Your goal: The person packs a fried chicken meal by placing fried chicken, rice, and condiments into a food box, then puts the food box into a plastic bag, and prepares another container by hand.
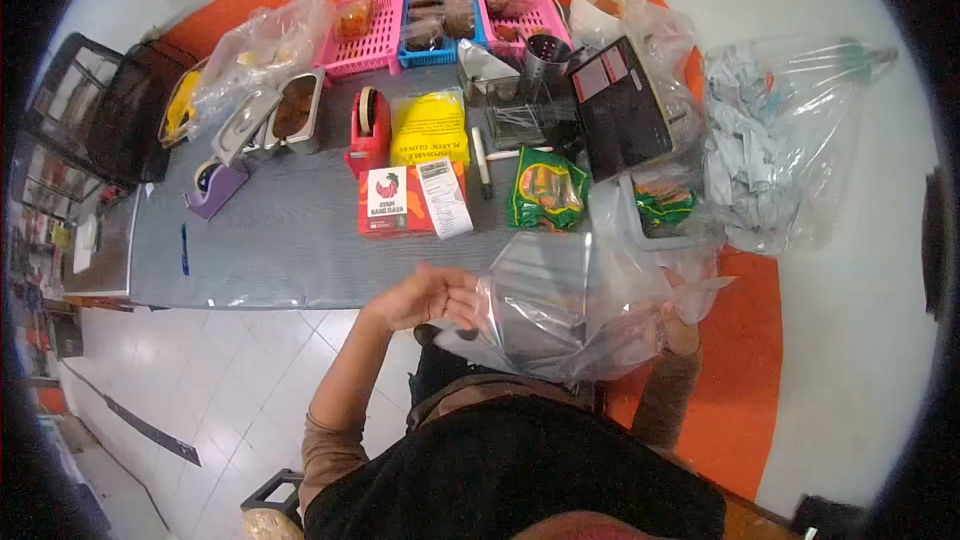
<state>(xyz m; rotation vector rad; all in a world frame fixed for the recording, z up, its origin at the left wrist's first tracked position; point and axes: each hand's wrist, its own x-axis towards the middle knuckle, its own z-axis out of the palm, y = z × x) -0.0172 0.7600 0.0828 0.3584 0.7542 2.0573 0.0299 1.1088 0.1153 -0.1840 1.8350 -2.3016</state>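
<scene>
A person stood at a dark grey, wood-grained tabletop [300, 250] and had a big, see-through, crinkly plastic bag [625, 330]. The bag was in front of the person's tummy, at the near edge of the tabletop, with part of it over the edge.

The left hand [428, 298] was at the bag's left side. Its thumb was apart from its fingers, and the fingertips touched the plastic. I could not tell if they pinched it or only pushed on it. The right hand [680, 328] was at the other side and seemed to grip the bag's edge. The shiny plastic made it hard to see, but a flat, boxy shape showed in the middle of the bag.

The step in hand looked like spreading the bag between both hands. I think the next move called for a firm hold on each side, so the thin plastic did not slip or fold shut.

Just past the bag lay a green and yellow shiny packet [548, 190]. To its left was a red and white cardboard box [395, 205] with a long white paper slip [445, 202] on it.
</scene>
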